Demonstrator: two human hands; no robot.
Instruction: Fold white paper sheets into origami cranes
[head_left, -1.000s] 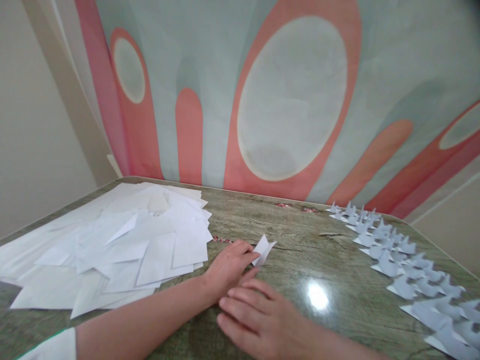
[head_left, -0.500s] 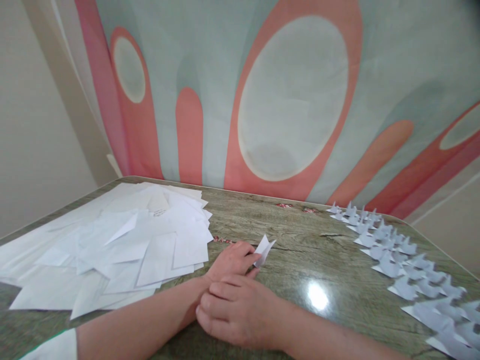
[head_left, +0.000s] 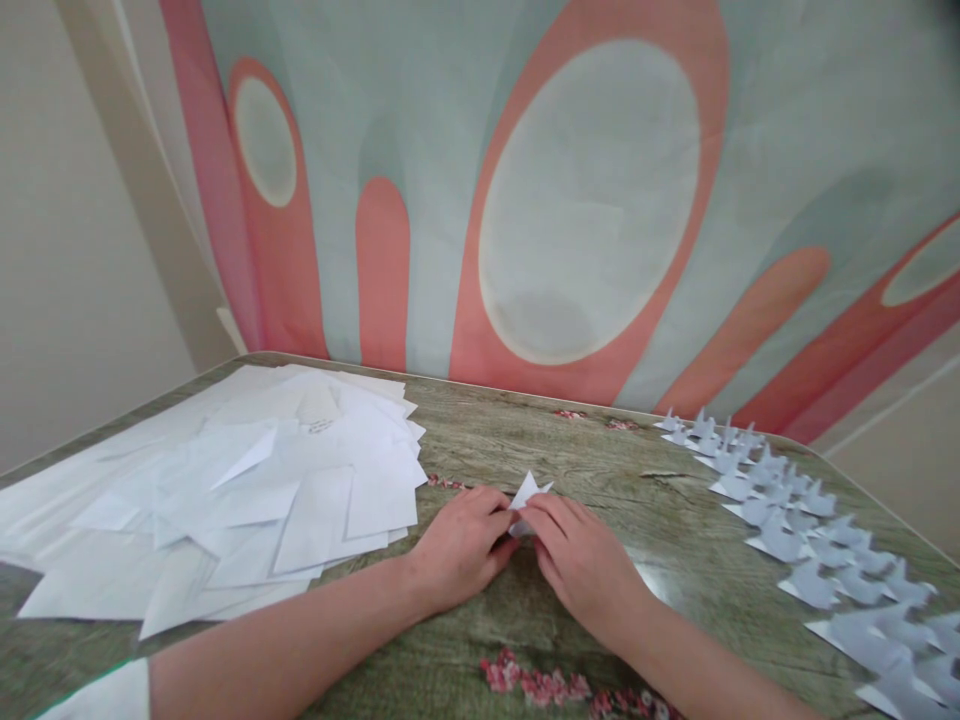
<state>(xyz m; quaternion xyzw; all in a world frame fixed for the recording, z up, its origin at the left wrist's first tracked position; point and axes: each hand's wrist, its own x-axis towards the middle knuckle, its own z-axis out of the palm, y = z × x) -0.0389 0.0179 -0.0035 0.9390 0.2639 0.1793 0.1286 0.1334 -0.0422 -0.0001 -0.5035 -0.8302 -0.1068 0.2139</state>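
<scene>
A small folded piece of white paper point(head_left: 527, 487) stands up between my two hands near the middle of the table, with pointed tips showing above the fingers. My left hand point(head_left: 469, 545) is closed, pinching its left side between thumb and fingers. From the other side my right hand point(head_left: 574, 550) grips it too, fingertips on its right part. The lower part of the folded paper is hidden behind my fingers.
On the left of the wood-patterned table point(head_left: 480, 430) lies a spread heap of white paper sheets point(head_left: 315, 490). Rows of folded white paper birds point(head_left: 780, 530) line the right side. A patterned backdrop point(head_left: 435, 200) rises behind the far edge.
My right hand has moved from over my left wrist up and to the right, and now grips the folded paper. My left hand keeps its hold in about the same place.
</scene>
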